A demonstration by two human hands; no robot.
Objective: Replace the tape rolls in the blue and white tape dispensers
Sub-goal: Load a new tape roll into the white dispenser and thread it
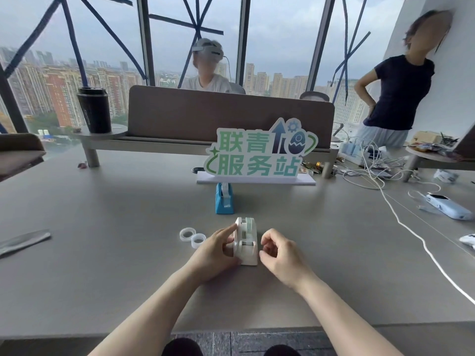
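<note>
The white tape dispenser (247, 242) stands on the grey table (115, 227) in front of me, a tape roll visible in its top. My left hand (218, 249) grips its left side, index finger stretched along the upper edge. My right hand (279, 251) hovers just right of it, fingers curled, holding nothing that I can see. Two loose clear tape rolls (192, 237) lie side by side on the table left of my left hand. The blue tape dispenser (224, 199) stands farther back with a roll in it.
A green-lettered sign (259, 156) on a white base stands behind the blue dispenser. White cables (401, 222) and a pale blue device (449, 206) lie at right. A black cup (94, 110) sits on the shelf at back left. Two persons are beyond the divider.
</note>
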